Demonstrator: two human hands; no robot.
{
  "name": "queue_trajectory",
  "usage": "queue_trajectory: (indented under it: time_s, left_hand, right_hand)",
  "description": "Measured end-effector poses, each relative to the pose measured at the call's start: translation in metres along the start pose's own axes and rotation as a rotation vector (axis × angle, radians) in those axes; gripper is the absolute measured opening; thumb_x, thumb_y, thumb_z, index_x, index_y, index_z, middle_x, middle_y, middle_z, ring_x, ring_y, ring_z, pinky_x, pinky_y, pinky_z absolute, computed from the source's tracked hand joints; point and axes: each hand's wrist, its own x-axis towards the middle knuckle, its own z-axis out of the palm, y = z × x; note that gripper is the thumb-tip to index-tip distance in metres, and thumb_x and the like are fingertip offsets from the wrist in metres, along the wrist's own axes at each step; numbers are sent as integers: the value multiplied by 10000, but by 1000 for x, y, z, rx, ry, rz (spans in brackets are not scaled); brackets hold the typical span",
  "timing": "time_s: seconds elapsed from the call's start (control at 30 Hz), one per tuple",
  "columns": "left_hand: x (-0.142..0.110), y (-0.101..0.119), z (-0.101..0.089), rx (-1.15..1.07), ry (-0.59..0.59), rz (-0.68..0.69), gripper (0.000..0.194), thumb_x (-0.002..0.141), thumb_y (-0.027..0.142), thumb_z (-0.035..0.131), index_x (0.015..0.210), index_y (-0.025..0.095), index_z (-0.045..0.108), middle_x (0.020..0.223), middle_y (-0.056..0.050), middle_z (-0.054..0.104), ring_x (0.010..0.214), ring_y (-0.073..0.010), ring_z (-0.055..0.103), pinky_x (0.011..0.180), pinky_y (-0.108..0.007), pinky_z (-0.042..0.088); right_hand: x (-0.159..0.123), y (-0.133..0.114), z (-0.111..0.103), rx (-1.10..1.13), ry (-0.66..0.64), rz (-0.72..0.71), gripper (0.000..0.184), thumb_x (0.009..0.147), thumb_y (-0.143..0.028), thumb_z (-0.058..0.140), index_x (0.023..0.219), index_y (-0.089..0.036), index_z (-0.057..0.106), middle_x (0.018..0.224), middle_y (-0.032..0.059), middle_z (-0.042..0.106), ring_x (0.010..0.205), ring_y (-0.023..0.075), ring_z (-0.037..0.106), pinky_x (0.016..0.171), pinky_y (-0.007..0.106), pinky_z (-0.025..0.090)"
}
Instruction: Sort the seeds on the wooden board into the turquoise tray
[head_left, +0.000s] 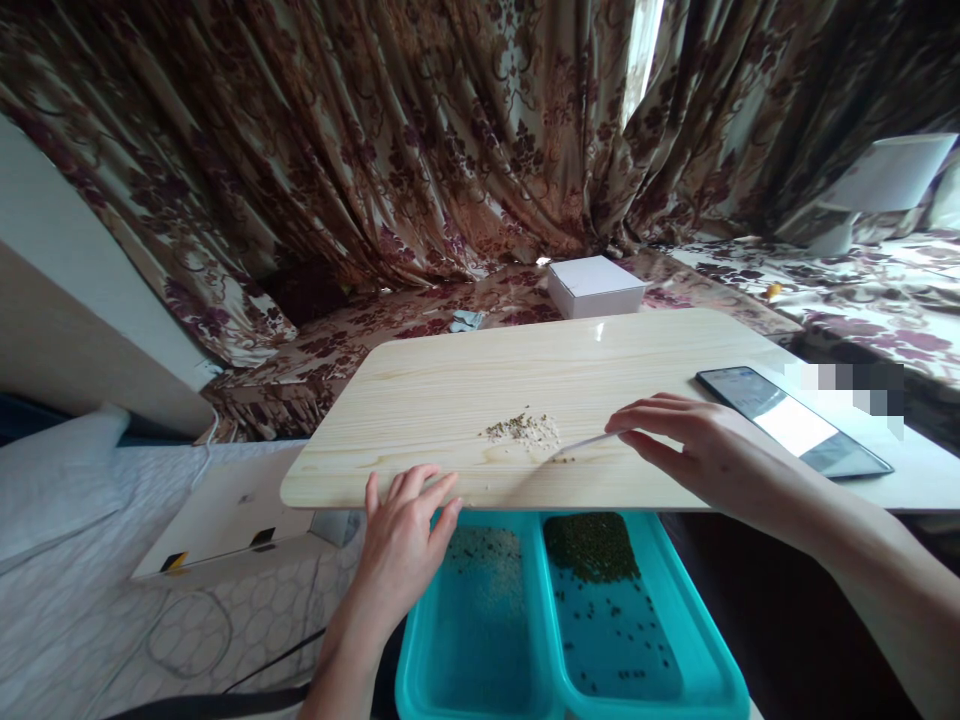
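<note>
My right hand [686,440] pinches a thin pale stick [585,443] between thumb and fingers. The stick's tip touches the wooden tabletop [450,380] beside a few loose green grains. A small heap of mixed white and green grains [525,430] lies just left of the tip. With fingers spread, my left hand [409,520] rests at the table's near edge and holds nothing. Below that edge is a turquoise two-compartment container [551,640]. Its left compartment has pale grains [499,570] with some dark ones among them; dark green grains [592,545] are piled in the right one.
A tablet [795,420] lies on the table beyond my right forearm. Behind the table stand a white box [596,285] and a small light-blue cloth-like item [466,320]. A flat white case [225,510] is on the bed at left. Floral curtains hang behind.
</note>
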Motion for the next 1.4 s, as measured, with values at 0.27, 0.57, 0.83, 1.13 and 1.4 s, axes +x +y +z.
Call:
queue_trajectory:
  time_s: [0.27, 0.57, 0.83, 1.13, 1.4]
  left_hand:
    - [0, -1, 2, 3, 23, 1, 315, 1006, 288, 491, 1200, 284, 739, 1262, -73, 713, 1209, -278, 626, 1209, -657, 203]
    - [0, 0, 2, -11, 4, -8, 335, 1016, 297, 463, 1214, 268, 732, 1278, -86, 703, 1225, -288, 614, 1206, -668, 189]
    - [0, -1, 2, -1, 16, -4, 326, 1001, 289, 486, 1205, 275, 741, 1266, -81, 711, 1209, -292, 626, 1210, -671, 199]
    - [0, 1, 1, 0, -4, -13, 322, 1004, 286, 487, 1213, 277, 733, 1284, -85, 706, 1233, -294, 619, 1205, -679, 194]
    - [1, 0, -1, 3, -25, -14, 340, 1018, 293, 458, 1227, 261, 725, 1293, -93, 696, 1247, -301, 610, 1198, -696, 194]
  right_hand:
    - [-6, -4, -7, 49, -43, 74, 346, 984, -263, 450, 955, -183, 786, 935, 135, 810, 831, 257, 757, 747, 388, 605]
    - [-9, -8, -12, 91, -46, 86, 347, 997, -303, 454, 928, -189, 775, 903, 120, 808, 811, 247, 760, 743, 367, 597]
    - [-23, -5, -20, 97, -57, 100, 342, 997, -359, 461, 921, -251, 777, 922, 96, 811, 814, 263, 765, 720, 379, 618]
    - [-24, -2, -22, -25, 30, 100, 320, 990, -323, 474, 955, -245, 783, 919, 85, 818, 798, 265, 775, 700, 363, 616]
    - [-17, 0, -7, -34, 27, 149, 324, 975, -288, 482, 970, -192, 791, 919, 111, 820, 774, 259, 773, 721, 366, 606]
